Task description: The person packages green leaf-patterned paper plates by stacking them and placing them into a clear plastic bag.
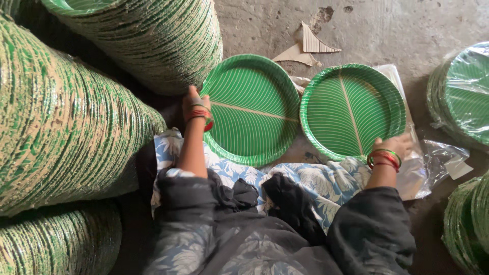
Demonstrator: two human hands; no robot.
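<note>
Two round green paper plates with a pale leaf-vein pattern lie side by side on the concrete floor. My left hand (195,103) rests at the left rim of the left plate (252,109), close to a long lying stack of plates (153,35). My right hand (395,146) is at the near right rim of the right plate (351,109), over a clear plastic sheet (433,158). Red and green bangles circle both wrists. How the fingers of either hand close is hidden.
Long stacks of green plates (61,127) lie on their sides at the left. Wrapped plate stacks (461,94) sit at the right edge, another (466,224) lower right. Cardboard scraps (305,48) lie on the floor behind the plates. Blue floral cloth (316,181) covers my lap.
</note>
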